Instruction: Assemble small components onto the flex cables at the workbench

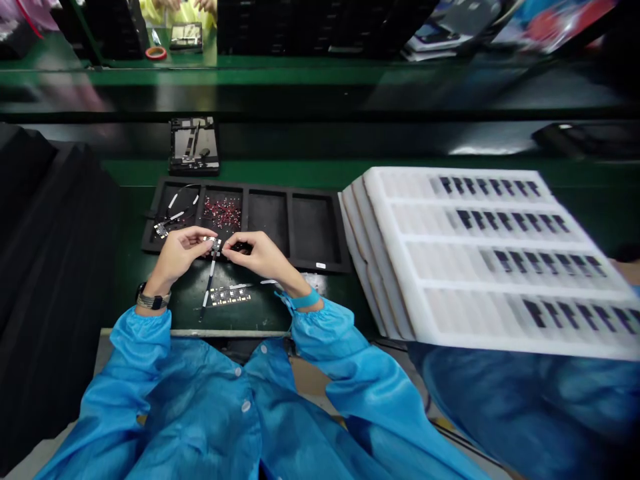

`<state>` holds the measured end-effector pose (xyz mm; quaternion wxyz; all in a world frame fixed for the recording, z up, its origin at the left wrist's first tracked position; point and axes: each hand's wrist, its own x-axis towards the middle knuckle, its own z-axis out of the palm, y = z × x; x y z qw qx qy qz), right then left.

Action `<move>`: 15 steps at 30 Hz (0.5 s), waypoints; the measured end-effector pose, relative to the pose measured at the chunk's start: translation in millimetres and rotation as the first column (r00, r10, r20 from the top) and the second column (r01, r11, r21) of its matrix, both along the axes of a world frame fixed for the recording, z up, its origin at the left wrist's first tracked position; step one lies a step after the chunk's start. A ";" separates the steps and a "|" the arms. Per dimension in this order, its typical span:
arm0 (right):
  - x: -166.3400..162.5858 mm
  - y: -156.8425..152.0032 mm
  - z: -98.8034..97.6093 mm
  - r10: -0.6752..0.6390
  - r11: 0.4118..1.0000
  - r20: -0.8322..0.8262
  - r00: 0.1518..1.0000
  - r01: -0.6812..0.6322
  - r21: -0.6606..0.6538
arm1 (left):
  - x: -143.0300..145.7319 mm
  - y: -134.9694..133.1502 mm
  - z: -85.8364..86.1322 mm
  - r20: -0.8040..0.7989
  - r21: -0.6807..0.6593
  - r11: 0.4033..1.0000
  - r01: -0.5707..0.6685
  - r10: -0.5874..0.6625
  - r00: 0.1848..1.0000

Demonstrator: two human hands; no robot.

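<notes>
My left hand pinches a small circuit board between thumb and fingers, over the front edge of a black compartment tray. A thin dark strip with white sections, a flex cable, hangs down from the board toward the table. Just right of the board is my right hand, thumb and index finger pressed together; anything between them is too small to make out. Below my hands a panel of small circuit boards lies on the green table.
The tray holds many tiny red-wired parts and some cables with a board. Behind it sits a black device frame. Stacked white foam trays with black parts stand at right, black foam at left. Another person's hands show at the top.
</notes>
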<state>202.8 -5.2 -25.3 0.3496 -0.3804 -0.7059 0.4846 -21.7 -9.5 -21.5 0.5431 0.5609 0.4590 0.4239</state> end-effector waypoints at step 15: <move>-7.8 -10.1 -0.1 -0.042 0.995 -0.022 0.999 0.040 -0.086 | 1.7 -2.2 -1.9 0.011 0.027 0.999 0.020 -0.020 1.000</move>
